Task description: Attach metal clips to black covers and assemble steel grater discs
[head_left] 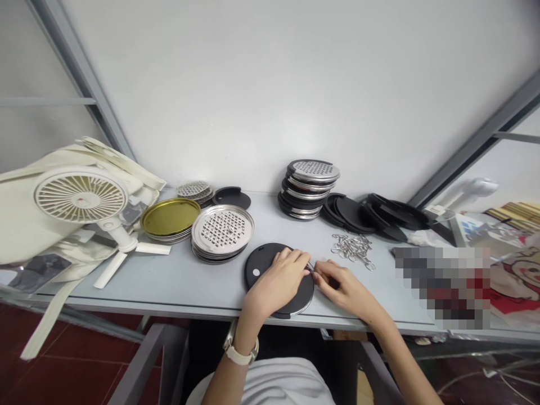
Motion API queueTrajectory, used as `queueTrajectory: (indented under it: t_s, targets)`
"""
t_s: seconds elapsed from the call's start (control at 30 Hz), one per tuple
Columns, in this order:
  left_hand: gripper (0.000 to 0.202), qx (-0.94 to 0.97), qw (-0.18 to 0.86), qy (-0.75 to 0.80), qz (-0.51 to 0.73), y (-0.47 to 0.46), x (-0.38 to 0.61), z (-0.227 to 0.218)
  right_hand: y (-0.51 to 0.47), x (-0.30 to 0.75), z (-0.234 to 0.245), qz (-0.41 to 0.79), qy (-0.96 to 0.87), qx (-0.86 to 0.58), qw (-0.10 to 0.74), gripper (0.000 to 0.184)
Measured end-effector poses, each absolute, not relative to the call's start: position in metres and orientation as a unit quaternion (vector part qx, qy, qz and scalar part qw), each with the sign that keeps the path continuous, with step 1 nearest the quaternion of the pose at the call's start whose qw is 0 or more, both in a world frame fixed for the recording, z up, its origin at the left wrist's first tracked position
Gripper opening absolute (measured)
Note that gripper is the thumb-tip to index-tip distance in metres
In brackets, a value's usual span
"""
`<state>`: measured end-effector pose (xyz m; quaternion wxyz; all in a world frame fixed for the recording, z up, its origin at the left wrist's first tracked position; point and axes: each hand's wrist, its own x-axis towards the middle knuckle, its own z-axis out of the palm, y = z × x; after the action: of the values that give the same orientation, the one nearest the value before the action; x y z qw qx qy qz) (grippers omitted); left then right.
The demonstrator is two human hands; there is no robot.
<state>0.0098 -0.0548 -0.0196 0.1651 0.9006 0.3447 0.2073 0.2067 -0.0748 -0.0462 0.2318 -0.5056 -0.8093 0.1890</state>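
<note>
A round black plastic disc (262, 260) with a pale dot and a small slot lies near the table's front edge. A thin line of metal shows along its lower right rim. My left hand (280, 278), with a watch on the wrist, lies across the disc and grips its right side with bent fingers. My right hand (340, 284) is closed in a pinch at the disc's right edge, on a small metal wire ring (311, 266). The fingertips partly hide it. Behind my right hand is a pile of similar metal wire rings (352, 247).
Left of the disc stand stacked round grater plates (223, 229) and gold-coloured lids (171, 217). A tall stack of graters in black holders (310, 188) stands at the back, beside loose black holders (358, 214). A white fan (82, 197) is at far left.
</note>
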Motion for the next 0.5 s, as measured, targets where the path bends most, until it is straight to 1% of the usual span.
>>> queueTrajectory:
  t_s: [0.5]
  targets:
    - [0.013,0.902,0.162,0.342,0.21,-0.0551,0.0094,-0.0216,-0.0747,0.2062,-0.0452,0.195,-0.809,-0.506,0.229,0.031]
